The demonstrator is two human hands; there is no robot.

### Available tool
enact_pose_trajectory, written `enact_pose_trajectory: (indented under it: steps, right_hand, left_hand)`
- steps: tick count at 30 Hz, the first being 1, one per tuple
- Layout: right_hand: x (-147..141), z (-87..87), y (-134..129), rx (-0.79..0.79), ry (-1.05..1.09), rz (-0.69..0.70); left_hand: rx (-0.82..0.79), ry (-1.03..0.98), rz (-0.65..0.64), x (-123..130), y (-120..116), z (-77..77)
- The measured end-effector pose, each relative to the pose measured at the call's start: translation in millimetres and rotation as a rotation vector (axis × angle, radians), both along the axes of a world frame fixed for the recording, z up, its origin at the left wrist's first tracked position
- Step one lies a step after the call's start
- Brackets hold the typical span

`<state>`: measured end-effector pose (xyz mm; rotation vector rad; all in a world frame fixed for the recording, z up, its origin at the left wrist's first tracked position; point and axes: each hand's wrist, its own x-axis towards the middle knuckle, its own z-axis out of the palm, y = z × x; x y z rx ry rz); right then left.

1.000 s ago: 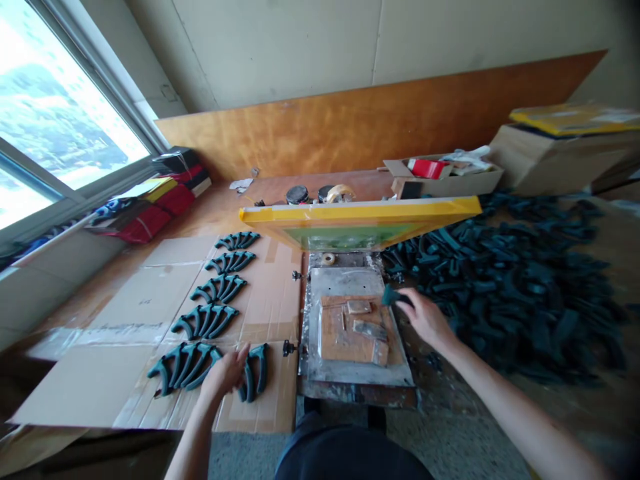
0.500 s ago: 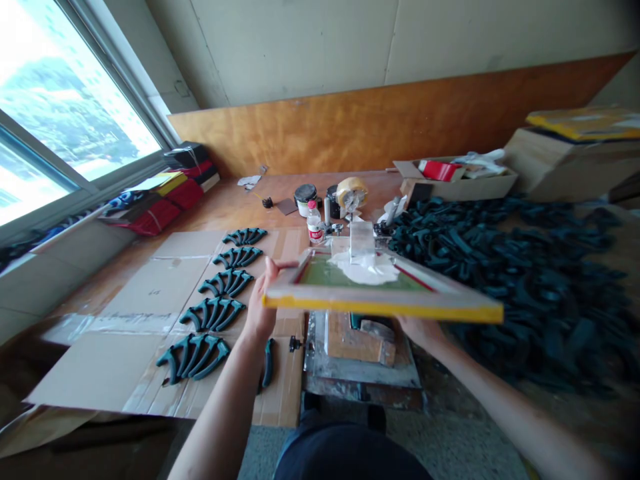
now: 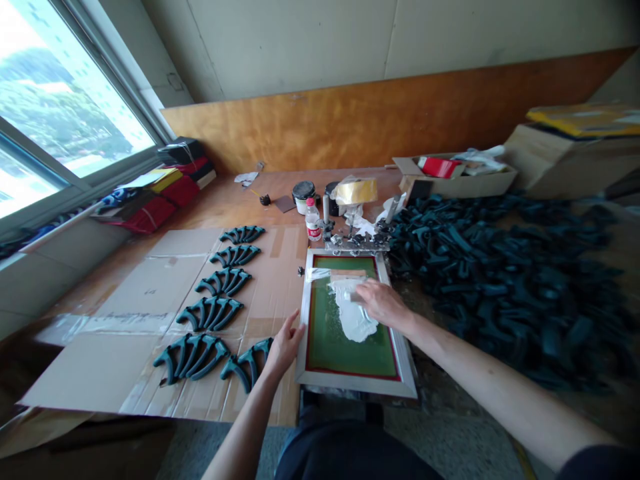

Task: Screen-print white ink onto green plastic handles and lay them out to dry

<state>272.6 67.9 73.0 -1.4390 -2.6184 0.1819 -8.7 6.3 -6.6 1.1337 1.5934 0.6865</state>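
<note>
A silk-screen frame (image 3: 406, 360) with a pale metal border lies flat in front of me, its green mesh (image 3: 325, 347) inside a dark red edge. White ink (image 3: 356, 320) is spread across the mesh's middle. My right hand (image 3: 383, 301) is closed on a squeegee (image 3: 354, 296), mostly hidden by the fingers, at the ink's upper right. Beside the frame's left edge is my left hand (image 3: 286, 343), fingers stretched out and fingertips at or near the border. Left of it, dark teal curved parts (image 3: 203, 313) lie in fanned rows on flattened cardboard (image 3: 135, 303).
A large heap of dark teal parts (image 3: 500, 280) covers the right side. Behind the frame stand a metal hinge clamp (image 3: 356, 244), a red-capped bottle (image 3: 313, 220), an ink tin (image 3: 303, 195) and a tape roll (image 3: 364, 191). An open carton (image 3: 465, 187) sits at the back right.
The raised screen frame has come down flat. My right hand moved from under its front edge to the squeegee; my left hand let go of the frame's corner. More teal parts show beside my left forearm.
</note>
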Motion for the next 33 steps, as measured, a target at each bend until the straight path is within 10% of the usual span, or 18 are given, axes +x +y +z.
enact_pose_trajectory:
  steps: [6,12,16,21,29,33]
  right_hand:
    - [37,2.7,-30,-0.069,0.059,0.389]
    - [25,-6.2,-26,0.079,0.212,0.187]
    - [26,-14.5,-45,0.11,0.205,0.285]
    - [26,14.0,-13,-0.001,0.135,0.176]
    - [46,70.2,65,0.195,0.195,-0.306]
    - [92,42.7,58,0.177,0.335,-0.56]
  left_hand:
    - [0.025,-0.056,-0.022,0,-2,-7.2]
    - [0.019,-0.142,0.019,4,-4,12.8]
    - [0.004,-0.194,0.05,7,-5,24.9]
    - [-0.003,-0.204,0.066,6,-5,34.3]
    - [0.098,-0.387,0.151,9,13,120.5]
    - [0.365,-0.54,0.199,25,51,168.9]
